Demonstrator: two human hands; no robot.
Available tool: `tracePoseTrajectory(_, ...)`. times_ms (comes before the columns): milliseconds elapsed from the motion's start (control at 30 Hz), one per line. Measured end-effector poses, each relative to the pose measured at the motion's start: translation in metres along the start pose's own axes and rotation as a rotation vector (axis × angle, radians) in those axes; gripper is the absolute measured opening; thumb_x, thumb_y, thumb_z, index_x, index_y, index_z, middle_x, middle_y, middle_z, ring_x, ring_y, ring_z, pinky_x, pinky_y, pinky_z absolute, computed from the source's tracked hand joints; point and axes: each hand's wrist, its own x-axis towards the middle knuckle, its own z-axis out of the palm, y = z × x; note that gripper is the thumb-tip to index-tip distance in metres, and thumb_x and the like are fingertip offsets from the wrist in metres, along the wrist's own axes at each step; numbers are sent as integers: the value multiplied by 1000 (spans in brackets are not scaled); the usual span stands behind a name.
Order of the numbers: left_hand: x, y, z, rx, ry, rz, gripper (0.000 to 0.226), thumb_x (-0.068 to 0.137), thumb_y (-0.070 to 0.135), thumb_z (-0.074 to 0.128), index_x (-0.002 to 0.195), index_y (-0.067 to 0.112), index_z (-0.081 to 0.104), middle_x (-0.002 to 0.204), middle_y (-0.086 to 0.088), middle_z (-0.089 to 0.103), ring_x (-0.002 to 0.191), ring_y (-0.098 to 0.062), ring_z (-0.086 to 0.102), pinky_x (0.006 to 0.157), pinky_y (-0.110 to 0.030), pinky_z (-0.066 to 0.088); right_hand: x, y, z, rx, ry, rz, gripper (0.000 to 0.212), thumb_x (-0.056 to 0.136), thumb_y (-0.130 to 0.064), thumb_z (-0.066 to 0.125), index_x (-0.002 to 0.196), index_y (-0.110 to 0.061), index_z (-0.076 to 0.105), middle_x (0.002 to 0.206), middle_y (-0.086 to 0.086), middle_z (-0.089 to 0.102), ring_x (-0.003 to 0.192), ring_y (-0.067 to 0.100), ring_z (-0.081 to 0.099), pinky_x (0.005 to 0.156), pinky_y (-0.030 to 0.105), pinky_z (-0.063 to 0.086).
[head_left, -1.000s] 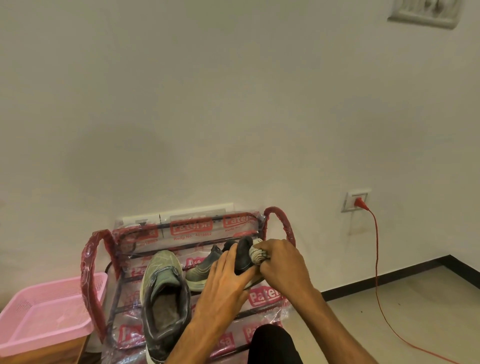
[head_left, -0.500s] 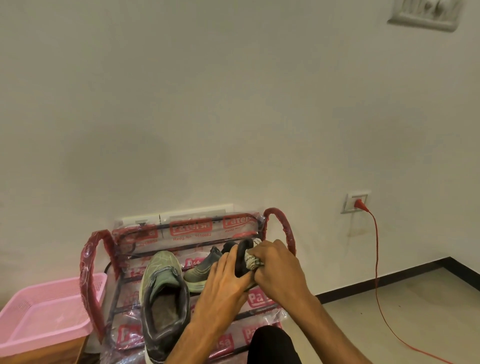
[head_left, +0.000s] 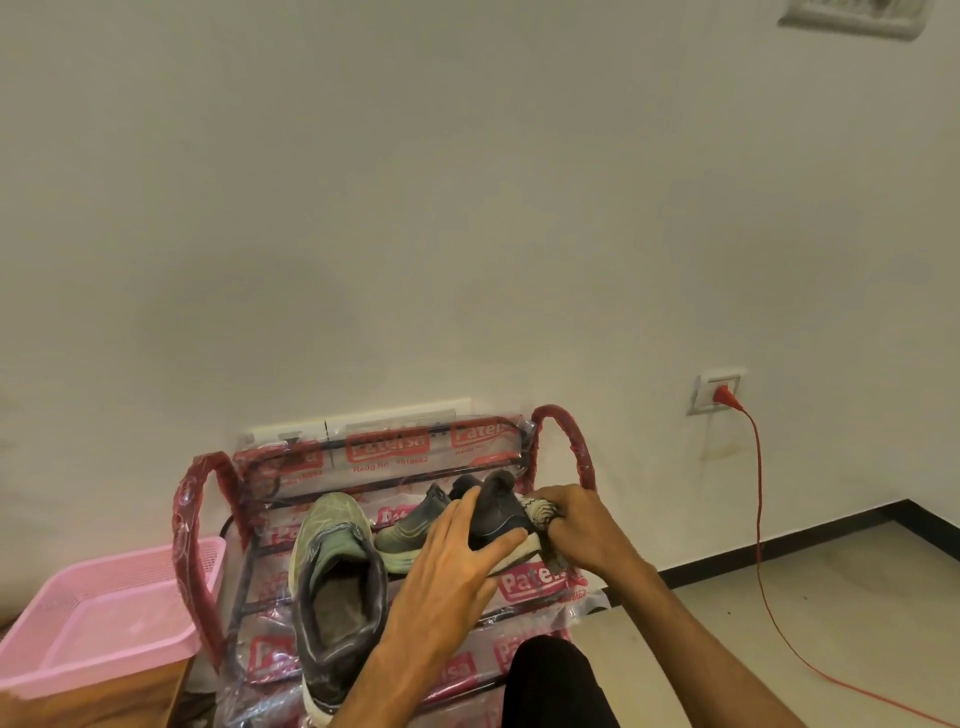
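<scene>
Dark shoe (head_left: 496, 514): left hand (head_left: 447, 571) clamped round its sole; right hand (head_left: 582, 530) fingers pinching cloth wad (head_left: 540, 512). Advice: brace firmly, wipe evenly.

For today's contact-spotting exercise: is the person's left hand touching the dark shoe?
Touching. The head view shows the left hand holding the dark shoe, fingers on its upper, thumb along its pale sole.
</scene>
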Motion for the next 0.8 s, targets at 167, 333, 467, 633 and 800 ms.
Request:
tracePoseTrajectory(167, 4, -6, -4, -16, -1, -20, 71, 77, 24, 79, 134, 43, 42, 152, -19, 28, 136, -38, 36, 100, -48, 48, 1, -12, 1, 275, 77, 12, 36, 87, 3, 50, 94, -21, 76, 82, -8, 73, 77, 8, 67, 69, 27, 59)
tracePoseTrajectory(333, 3, -5, -13, -64, 27, -54, 76, 71, 15, 80, 132, 41, 42, 145, -11, 33, 130, -27, 38, 91, -35, 53, -7, -28, 0, 202, 110, -136, 30, 83, 2, 53, 93, -16, 75, 90, -3, 72, 84, 11, 65, 75, 32, 57)
tracePoseTrajectory(467, 2, -1, -16, -103, 14, -102, 72, 75, 18, 74, 130, 37, 32, 144, -3, 30, 129, -19, 31, 87, -26, 48, -16, -32, -5, 126, 93, -200, 37, 80, 2, 54, 97, -23, 75, 92, -7, 71, 85, 10, 64, 76, 32, 57)
tracePoseTrajectory(633, 3, 2, -20, -107, 9, -128, 56, 78, 24, 70, 118, 29, 31, 125, 6, 38, 111, -8, 32, 76, -15, 31, -28, -36, -7, 75, 131, -251, 32, 76, 3, 56, 92, -18, 74, 90, -4, 70, 81, 10, 61, 73, 32, 55)
tracePoseTrajectory(800, 13, 3, -25, -228, 46, -194, 54, 76, 14, 69, 115, 26, 35, 109, 11, 40, 99, -3, 35, 80, -13, 36, -51, -52, 25, -247, 354, -431, 51, 66, -2, 78, 116, -14, 69, 111, -2, 67, 102, 19, 57, 80, 27, 53)
